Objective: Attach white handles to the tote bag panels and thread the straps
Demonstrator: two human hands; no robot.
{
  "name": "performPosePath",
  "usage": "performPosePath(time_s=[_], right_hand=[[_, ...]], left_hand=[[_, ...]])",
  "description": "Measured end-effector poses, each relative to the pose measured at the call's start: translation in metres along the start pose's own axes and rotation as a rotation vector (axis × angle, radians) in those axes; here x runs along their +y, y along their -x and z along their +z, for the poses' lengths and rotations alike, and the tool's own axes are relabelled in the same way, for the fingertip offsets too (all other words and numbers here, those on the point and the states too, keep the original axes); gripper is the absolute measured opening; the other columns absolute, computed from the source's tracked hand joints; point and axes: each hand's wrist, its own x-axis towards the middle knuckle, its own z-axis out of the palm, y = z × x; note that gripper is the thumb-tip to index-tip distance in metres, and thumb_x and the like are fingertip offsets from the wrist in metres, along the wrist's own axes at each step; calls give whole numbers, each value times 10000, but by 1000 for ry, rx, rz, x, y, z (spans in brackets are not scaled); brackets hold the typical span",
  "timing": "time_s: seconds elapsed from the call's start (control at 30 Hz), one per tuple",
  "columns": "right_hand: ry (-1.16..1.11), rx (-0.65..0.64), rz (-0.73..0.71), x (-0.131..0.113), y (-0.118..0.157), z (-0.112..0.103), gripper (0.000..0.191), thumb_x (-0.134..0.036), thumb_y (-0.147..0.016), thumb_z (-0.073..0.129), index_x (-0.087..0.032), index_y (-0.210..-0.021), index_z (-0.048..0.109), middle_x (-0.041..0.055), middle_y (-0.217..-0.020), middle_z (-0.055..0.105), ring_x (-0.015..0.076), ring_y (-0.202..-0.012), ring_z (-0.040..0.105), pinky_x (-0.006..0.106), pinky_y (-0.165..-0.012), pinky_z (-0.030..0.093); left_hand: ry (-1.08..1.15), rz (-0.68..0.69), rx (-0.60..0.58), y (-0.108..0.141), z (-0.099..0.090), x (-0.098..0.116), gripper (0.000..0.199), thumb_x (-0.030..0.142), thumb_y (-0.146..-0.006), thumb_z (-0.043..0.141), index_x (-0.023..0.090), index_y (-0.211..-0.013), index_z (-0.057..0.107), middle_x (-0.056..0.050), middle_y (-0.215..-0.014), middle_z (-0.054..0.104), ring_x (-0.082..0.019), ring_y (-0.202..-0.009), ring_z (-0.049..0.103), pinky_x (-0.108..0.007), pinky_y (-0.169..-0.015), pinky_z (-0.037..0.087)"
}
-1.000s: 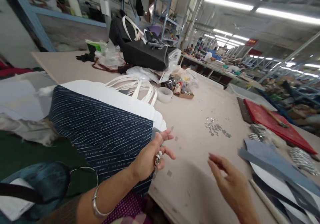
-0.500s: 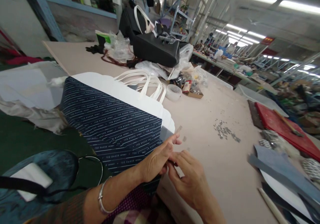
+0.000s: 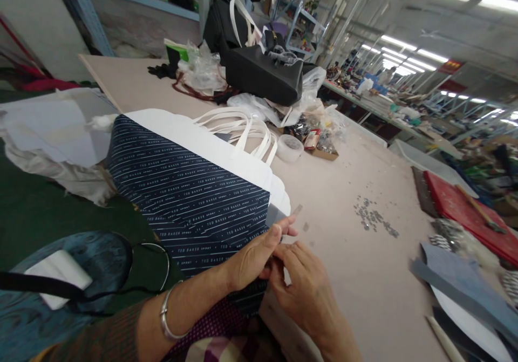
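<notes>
My left hand (image 3: 257,251) reaches over the near corner of a navy fabric piece (image 3: 190,189) with white slanted lines and printed lettering. Its thumb lies along the top, two fingertips poke forward, and the lower fingers curl in. Against it presses my right hand (image 3: 305,281), fingers bent and pinched together where the hands meet. Whatever lies between them is hidden or too small to make out. Under the navy fabric is a stack of white scalloped panels (image 3: 162,119) with white strap handles (image 3: 243,130) along the far side.
A clear tape roll (image 3: 290,148), a small open box (image 3: 326,152) and black bags (image 3: 263,73) stand farther back. Scattered small metal bits (image 3: 372,213) lie right. Beyond are grey-blue cut pieces (image 3: 461,275) and a hammer (image 3: 479,208) on a red slab (image 3: 449,200).
The view has shifted, so the table and its things sit slightly farther right in the picture. The hands stay together in nearly the same pose, the right fingers slightly more closed.
</notes>
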Motion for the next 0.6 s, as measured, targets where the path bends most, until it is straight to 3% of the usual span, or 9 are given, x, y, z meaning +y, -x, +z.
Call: performPosePath(time_s=[0.13, 0.27, 0.43, 0.6], right_hand=[[-1, 25, 18, 3, 1, 6, 210, -33, -822, 512, -163, -945, 623, 35, -774, 637, 194, -731, 548, 336, -677, 426], [-3, 71, 54, 3, -1, 14, 125, -72, -816, 522, -179, -835, 584, 31, -720, 590, 182, -687, 531, 317, -613, 389], [-40, 89, 172, 0, -9, 26, 130, -95, -836, 474, -187, -832, 566, 35, -746, 580, 183, -709, 551, 309, -609, 398], [-127, 79, 201, 2, -18, 42, 138, -118, -852, 461, -196, -854, 575, 26, -748, 606, 172, -694, 586, 297, -601, 433]], left_hand=[[-30, -7, 1, 1, -1, 7, 740, 755, -916, 232, 320, -1504, 347, -93, -1471, 432, -206, -924, 587, -225, -531, 422], [-66, 39, 12, -1, -3, 11, 794, 749, -921, 221, 237, -1515, 345, -112, -1453, 472, -272, -1102, 577, -350, -808, 515], [18, 48, 90, -4, -6, 9, 759, 726, -936, 242, 219, -1470, 426, -88, -1412, 528, -292, -1262, 506, -415, -1043, 440], [34, 21, 239, -1, -13, 9, 703, 701, -941, 319, 201, -1387, 531, -79, -1346, 598, -254, -1285, 502, -377, -1118, 370]])
